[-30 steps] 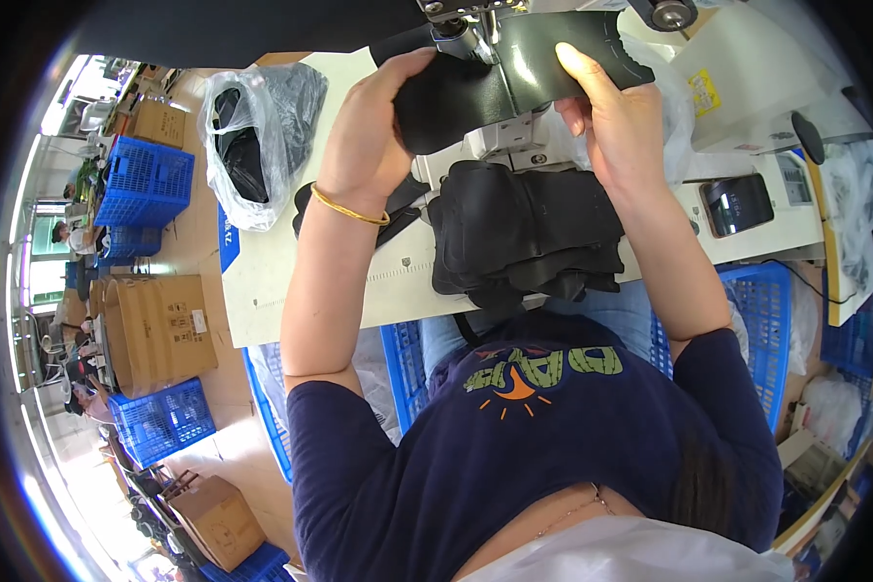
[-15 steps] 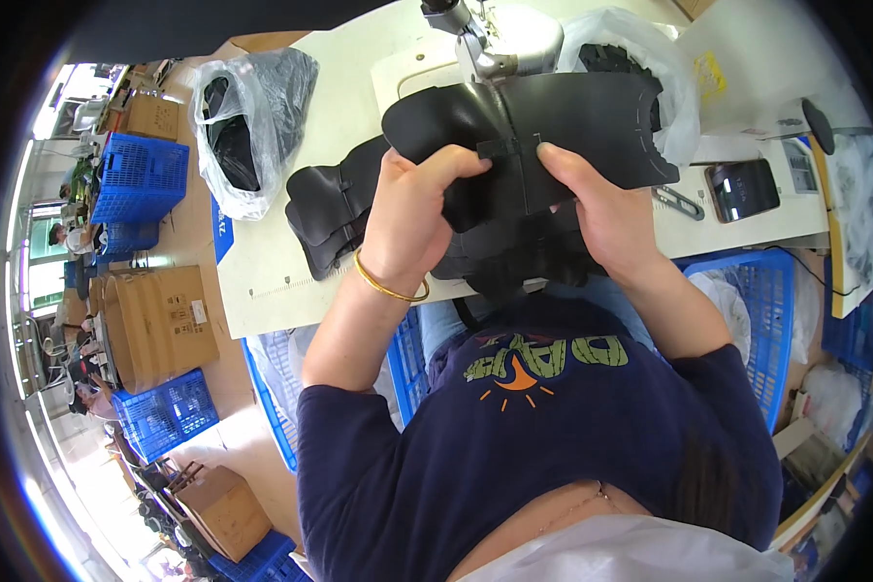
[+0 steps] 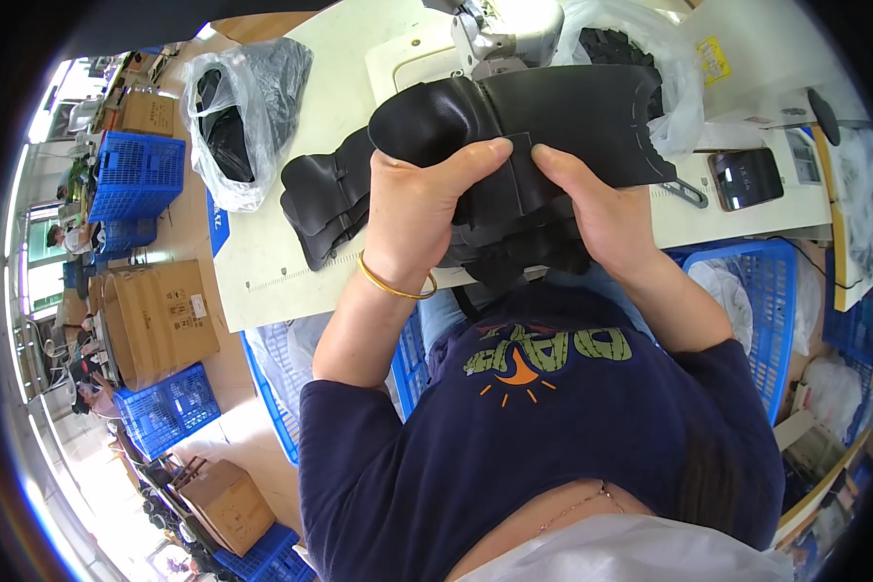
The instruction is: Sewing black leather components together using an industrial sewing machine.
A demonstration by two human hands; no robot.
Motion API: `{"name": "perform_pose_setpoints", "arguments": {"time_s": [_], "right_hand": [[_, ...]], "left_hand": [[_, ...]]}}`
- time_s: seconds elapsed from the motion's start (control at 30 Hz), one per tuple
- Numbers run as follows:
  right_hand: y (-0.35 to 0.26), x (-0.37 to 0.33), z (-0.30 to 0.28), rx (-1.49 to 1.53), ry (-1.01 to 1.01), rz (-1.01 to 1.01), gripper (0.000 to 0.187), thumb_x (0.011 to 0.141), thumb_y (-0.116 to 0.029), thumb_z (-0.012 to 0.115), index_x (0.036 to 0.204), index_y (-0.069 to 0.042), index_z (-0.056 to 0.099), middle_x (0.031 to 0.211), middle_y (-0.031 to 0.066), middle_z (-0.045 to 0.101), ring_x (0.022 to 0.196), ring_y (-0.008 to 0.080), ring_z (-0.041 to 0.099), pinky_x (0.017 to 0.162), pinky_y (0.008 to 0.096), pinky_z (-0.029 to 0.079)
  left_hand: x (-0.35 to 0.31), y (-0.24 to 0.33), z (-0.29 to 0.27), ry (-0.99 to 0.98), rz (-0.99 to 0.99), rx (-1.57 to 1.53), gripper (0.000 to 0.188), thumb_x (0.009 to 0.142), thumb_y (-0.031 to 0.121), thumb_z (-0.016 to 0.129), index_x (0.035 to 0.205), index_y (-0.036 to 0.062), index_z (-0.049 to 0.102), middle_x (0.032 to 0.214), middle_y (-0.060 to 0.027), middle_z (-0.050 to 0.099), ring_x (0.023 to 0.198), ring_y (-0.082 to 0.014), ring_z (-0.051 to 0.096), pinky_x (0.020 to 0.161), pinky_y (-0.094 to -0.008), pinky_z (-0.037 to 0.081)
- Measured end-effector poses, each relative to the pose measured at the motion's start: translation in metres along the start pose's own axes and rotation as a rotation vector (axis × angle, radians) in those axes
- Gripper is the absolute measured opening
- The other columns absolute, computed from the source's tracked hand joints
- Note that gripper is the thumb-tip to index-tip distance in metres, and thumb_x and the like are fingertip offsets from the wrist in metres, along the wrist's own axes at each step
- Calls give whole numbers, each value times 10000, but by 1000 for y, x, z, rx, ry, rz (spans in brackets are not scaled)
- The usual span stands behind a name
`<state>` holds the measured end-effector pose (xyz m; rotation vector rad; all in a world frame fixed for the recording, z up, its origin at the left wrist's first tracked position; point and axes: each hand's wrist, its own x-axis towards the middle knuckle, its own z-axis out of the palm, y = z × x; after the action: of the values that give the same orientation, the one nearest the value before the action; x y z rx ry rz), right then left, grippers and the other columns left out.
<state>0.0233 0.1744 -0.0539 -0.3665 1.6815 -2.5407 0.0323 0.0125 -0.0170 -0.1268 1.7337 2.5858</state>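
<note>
A black leather-like panel with a seam across it is stretched between my two hands, in front of the sewing machine. My left hand grips its left part, thumb pressed on top beside a small black tab at the seam. On the other side of that tab, my right hand pinches the panel with its thumb on top. Fingers of both hands are hidden beneath. More black pieces hang below the panel toward my lap. Left of my left hand lies a stack of similar black pieces.
Plastic bags with black pieces stand at the back left and behind the panel. To the right lie thread snips and a phone. Blue crates stand below the table; cartons are on the left floor.
My left thumb has slid right and up, closer to the right thumb at the tab. The panel has shifted slightly left and toward the machine.
</note>
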Motion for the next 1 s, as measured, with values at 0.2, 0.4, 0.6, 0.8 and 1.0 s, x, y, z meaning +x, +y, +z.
{"name": "perform_pose_setpoints", "arguments": {"time_s": [0.2, 0.4, 0.6, 0.8, 1.0], "right_hand": [[-5, 0, 5, -46, -24, -5, 239, 859, -5, 618, 1095, 4, 581, 1027, 49, 618, 910, 113, 591, 799, 249, 485], [-4, 2, 7, -27, 41, -133, 192, 847, -21, 645, 1030, 7, 598, 948, 33, 623, 837, 88, 587, 724, 233, 491], [-9, -1, 4, -73, -20, -67, 224, 848, -9, 634, 1066, 6, 590, 993, 41, 623, 876, 107, 593, 772, 240, 483], [-8, 0, 7, -71, 0, -43, 215, 856, -6, 621, 1069, 5, 591, 991, 43, 624, 868, 103, 592, 765, 236, 485], [-14, 4, 13, -105, 68, -73, 179, 874, -33, 608, 1049, 6, 598, 954, 51, 634, 812, 104, 604, 692, 233, 491]], "left_hand": [[-2, -5, 1, 23, 55, -11, 238, 739, -94, 677, 965, -26, 643, 913, -74, 673, 796, -134, 646, 751, -268, 543], [-5, -2, 9, 98, 52, -94, 211, 750, -87, 673, 948, -14, 650, 891, -60, 674, 782, -124, 644, 720, -251, 533], [-4, -2, 2, 2, 60, -15, 232, 736, -104, 680, 952, -22, 651, 888, -67, 678, 785, -129, 649, 737, -259, 536], [-3, -2, 1, 10, 149, 95, 234, 731, -104, 678, 951, -29, 650, 883, -67, 677, 761, -120, 641, 728, -258, 535], [1, 1, 1, 66, 178, 54, 206, 723, -112, 665, 906, -20, 644, 849, -57, 668, 741, -126, 639, 686, -253, 530]]}}
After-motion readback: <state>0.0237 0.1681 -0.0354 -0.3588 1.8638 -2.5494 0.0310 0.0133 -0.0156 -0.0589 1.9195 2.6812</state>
